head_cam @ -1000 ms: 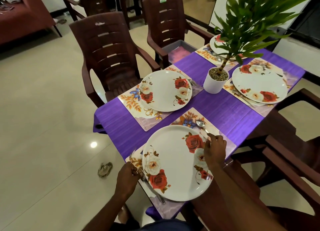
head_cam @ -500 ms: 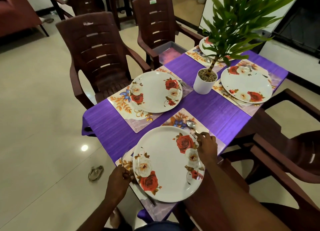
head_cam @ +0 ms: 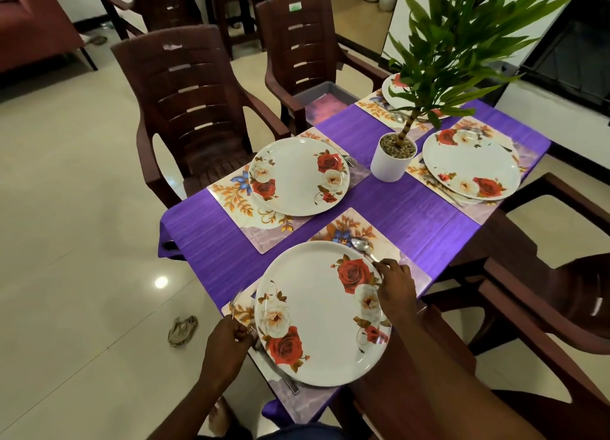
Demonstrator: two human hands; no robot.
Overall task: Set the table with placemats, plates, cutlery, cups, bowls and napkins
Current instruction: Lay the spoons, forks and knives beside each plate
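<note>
Left hand (head_cam: 227, 344) pinches a fork (head_cam: 238, 302); right hand (head_cam: 396, 283) holds a spoon (head_cam: 362, 246).

rose-print plate (head_cam: 321, 314) flat on floral placemat (head_cam: 386, 241); spoon (head_cam: 363, 246) at its right; fork (head_cam: 236, 302) left

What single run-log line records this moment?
stage: cutlery at nearest plate | left hand: grips fork | right hand: holds spoon | cups, bowls, napkins: none visible

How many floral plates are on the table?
4: nearest plate between both hands, one by the left chairs, one right of the plant pot, one partly hidden behind leaves.
</note>
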